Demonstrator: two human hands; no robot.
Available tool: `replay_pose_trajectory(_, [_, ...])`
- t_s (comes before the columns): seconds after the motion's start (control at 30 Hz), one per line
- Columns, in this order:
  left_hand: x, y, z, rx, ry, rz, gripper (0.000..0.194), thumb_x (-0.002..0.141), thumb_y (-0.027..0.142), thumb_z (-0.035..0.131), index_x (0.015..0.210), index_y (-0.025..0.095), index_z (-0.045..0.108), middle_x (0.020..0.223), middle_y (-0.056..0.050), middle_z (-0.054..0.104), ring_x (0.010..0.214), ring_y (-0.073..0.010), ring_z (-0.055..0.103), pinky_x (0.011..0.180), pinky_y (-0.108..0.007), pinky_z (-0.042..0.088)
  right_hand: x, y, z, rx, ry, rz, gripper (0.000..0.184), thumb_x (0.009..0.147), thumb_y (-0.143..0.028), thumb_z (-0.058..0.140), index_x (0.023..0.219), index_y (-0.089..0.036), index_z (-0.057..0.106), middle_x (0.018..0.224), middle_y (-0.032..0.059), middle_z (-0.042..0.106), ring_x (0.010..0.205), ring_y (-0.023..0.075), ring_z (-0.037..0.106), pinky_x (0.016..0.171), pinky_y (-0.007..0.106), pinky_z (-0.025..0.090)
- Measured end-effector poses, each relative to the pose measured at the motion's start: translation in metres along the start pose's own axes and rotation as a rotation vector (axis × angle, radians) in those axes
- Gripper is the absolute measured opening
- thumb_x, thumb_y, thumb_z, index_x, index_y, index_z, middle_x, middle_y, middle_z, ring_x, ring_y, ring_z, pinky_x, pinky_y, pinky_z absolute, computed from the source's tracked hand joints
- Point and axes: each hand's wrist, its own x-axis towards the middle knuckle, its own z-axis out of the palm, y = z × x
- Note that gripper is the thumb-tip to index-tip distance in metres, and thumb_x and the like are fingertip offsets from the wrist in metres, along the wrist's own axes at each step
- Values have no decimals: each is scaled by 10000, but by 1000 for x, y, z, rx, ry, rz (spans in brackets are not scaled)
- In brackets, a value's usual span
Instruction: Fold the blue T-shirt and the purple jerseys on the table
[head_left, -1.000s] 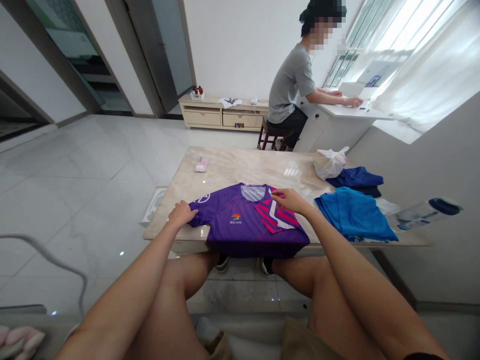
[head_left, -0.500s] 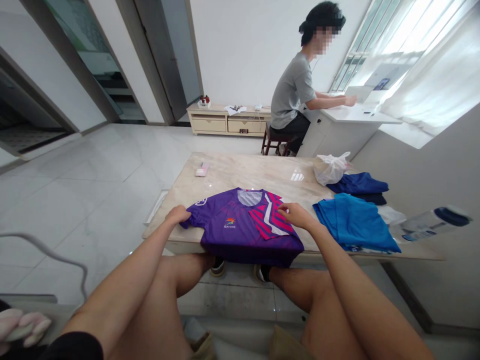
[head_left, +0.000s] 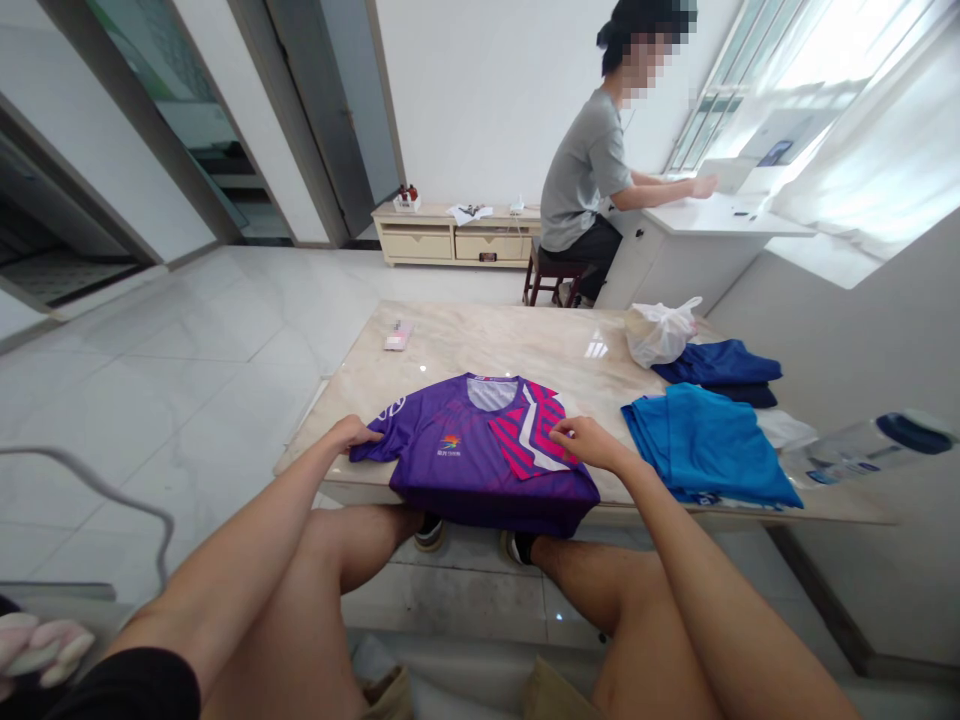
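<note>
A purple T-shirt lies front up across the near edge of the marble-topped table, its hem hanging over. At its left sleeve my left hand is closed on the fabric, fingers over the sleeve's upper edge. The pink-and-white striped side of the shirt is folded inward on the right. Over that part my right hand has its fingertips pinched together at the cloth; the exact contact is partly hidden.
Right of the shirt lie a folded blue garment, a darker blue garment, a white plastic bag and a clear bottle. A small pink packet sits at the back left. Beyond, a person sits at a white desk.
The left sleeve has shifted left and lies flatter and more spread out. My right hand has come slightly lower and left over the striped part, its fingertips closer together.
</note>
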Motion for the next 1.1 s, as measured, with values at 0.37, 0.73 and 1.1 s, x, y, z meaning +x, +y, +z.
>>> replay_pose_trajectory(0.37, [-12, 18, -12, -472, -1, 220, 484, 791, 619, 695, 986, 180, 751, 915, -59, 813, 823, -233, 751, 698, -302, 587, 0, 4, -13, 89, 7, 14, 351, 1027, -443, 577, 1026, -185, 815, 978, 98, 836, 795, 237, 771, 749, 294, 598])
replay_pose_trajectory(0.73, [-15, 9, -15, -428, -250, 307, 589, 634, 654, 890, 941, 158, 810, 1004, -105, 824, 970, -254, 719, 741, -293, 525, 7, 3, -10, 81, -65, 79, 316, 1020, -432, 619, 891, -183, 765, 939, 99, 823, 775, 219, 773, 676, 253, 564])
replay_pose_trajectory(1.1, [-22, 73, 12, -801, 95, 295, 288, 818, 363, 756, 1027, 187, 664, 976, -75, 797, 903, -231, 760, 805, -327, 597, 8, -16, -4, -38, -46, -49, 273, 1051, -342, 590, 924, -192, 780, 910, 75, 831, 763, 209, 768, 733, 260, 555])
